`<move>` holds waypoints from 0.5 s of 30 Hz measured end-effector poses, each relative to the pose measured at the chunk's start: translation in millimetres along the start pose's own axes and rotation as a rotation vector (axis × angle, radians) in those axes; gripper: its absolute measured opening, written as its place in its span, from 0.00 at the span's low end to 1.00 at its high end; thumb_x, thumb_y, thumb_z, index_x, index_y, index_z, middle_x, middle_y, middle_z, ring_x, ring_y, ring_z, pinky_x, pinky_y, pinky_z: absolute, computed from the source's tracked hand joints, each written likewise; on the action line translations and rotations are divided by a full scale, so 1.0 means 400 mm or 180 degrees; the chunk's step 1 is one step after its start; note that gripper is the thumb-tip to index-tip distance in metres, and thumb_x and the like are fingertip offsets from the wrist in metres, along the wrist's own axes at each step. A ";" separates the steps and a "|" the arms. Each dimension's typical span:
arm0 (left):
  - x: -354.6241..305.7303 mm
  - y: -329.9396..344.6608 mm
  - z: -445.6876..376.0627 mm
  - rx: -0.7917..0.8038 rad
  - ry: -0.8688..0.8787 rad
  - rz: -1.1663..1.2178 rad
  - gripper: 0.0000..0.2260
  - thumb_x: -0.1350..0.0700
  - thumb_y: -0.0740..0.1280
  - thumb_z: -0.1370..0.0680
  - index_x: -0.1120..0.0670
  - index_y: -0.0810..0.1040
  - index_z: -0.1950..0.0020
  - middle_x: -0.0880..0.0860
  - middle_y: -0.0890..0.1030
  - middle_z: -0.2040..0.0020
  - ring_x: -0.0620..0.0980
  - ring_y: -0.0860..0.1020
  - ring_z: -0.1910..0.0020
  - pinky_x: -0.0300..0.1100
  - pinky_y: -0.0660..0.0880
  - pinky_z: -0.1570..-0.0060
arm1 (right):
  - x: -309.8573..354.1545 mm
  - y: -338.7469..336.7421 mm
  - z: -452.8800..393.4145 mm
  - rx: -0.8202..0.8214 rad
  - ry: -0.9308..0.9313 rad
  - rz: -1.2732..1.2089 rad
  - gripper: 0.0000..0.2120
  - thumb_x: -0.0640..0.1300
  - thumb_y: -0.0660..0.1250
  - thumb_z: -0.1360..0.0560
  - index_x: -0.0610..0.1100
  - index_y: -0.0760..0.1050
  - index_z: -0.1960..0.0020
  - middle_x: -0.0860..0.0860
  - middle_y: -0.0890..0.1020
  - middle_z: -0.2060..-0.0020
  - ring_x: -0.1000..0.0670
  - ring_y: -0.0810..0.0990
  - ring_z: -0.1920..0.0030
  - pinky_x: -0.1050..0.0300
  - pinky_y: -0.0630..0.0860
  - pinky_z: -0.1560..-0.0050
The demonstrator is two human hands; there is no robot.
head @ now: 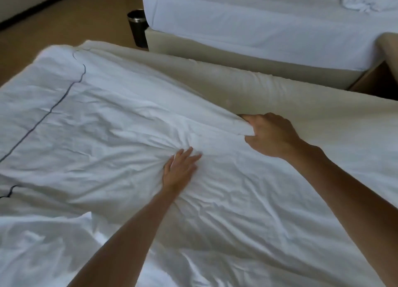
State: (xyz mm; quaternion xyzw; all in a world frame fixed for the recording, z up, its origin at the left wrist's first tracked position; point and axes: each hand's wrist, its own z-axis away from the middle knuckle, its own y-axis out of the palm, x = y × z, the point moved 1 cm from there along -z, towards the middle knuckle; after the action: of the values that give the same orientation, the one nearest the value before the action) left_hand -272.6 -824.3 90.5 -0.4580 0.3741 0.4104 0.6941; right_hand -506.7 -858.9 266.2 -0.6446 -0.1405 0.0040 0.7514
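The bed [280, 93] carries a white duvet [97, 114] that covers its near and left parts and leaves a bare cream strip along the far edge. The right hand [273, 133] grips a bunched fold of the duvet's edge beside that strip, fingers curled round the cloth. The left hand [179, 168] lies flat and spread on the duvet just beside it, pressing down. As I judge it, the risk is that a pull from the right hand against the pinned spot deepens the creases fanning out from the left palm. It could also drag the duvet askew, so the dark trim [43, 118] ends up crooked to the bed's left edge. A loose grip could let the fold slip and fall short of the far edge. The right fingertips are buried in the cloth. The near edge and right corner of the bed are cut off, and the far left corner is blurred. What lies bundled on the second bed [258, 24] is hard to make out, and the bin [137, 27] beside it is partly hidden.
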 end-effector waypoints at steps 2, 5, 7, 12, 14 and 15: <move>-0.054 -0.094 0.082 -0.0441 -0.0491 0.1176 0.09 0.60 0.62 0.21 0.54 0.82 0.46 0.54 0.82 0.42 0.58 0.77 0.36 0.37 0.72 0.41 | 0.077 -0.018 0.106 0.0025 -0.0159 0.0030 0.18 0.45 0.65 0.28 0.57 0.74 0.38 0.51 0.79 0.60 0.42 0.78 0.57 0.52 0.74 0.55; -0.080 -0.263 0.229 -0.1305 -0.0727 0.1797 0.11 0.60 0.56 0.20 0.58 0.79 0.52 0.60 0.82 0.53 0.57 0.82 0.54 0.46 0.77 0.49 | 0.191 -0.019 0.243 0.0158 -0.0427 0.0178 0.21 0.47 0.65 0.26 0.57 0.72 0.33 0.47 0.82 0.56 0.40 0.80 0.53 0.51 0.75 0.54; -0.086 -0.366 0.309 -0.1364 -0.0820 0.1758 0.11 0.56 0.57 0.19 0.59 0.77 0.47 0.60 0.82 0.52 0.57 0.82 0.55 0.51 0.78 0.47 | 0.249 0.002 0.298 0.0258 -0.0442 0.0250 0.25 0.48 0.65 0.25 0.59 0.68 0.29 0.47 0.83 0.53 0.40 0.81 0.50 0.52 0.73 0.55; -0.124 -0.467 0.404 -0.1084 -0.1025 0.1327 0.11 0.50 0.62 0.18 0.54 0.71 0.39 0.59 0.80 0.50 0.59 0.80 0.52 0.53 0.79 0.50 | 0.276 0.166 0.365 0.0674 -0.0321 0.0837 0.36 0.39 0.61 0.25 0.58 0.54 0.22 0.48 0.76 0.42 0.43 0.77 0.43 0.51 0.74 0.47; -0.136 -0.468 0.428 -0.0953 -0.1068 0.1028 0.11 0.52 0.62 0.18 0.53 0.72 0.38 0.59 0.79 0.50 0.58 0.79 0.53 0.49 0.78 0.53 | 0.273 0.235 0.412 0.1145 -0.0147 0.0958 0.40 0.39 0.61 0.25 0.54 0.46 0.20 0.46 0.69 0.34 0.43 0.71 0.37 0.51 0.70 0.41; -0.137 -0.463 0.439 -0.0857 -0.1170 0.0848 0.11 0.52 0.61 0.18 0.54 0.73 0.38 0.58 0.79 0.50 0.57 0.79 0.54 0.47 0.77 0.54 | 0.272 0.254 0.429 0.1339 -0.0073 0.0921 0.41 0.40 0.61 0.25 0.52 0.44 0.19 0.45 0.66 0.31 0.43 0.69 0.35 0.52 0.69 0.37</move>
State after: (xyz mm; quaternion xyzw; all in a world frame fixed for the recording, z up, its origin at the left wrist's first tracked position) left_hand -99.6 -716.4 253.1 -0.4108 0.2408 0.6206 0.6230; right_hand -421.7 -655.4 212.4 -0.4874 -0.0515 0.1480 0.8590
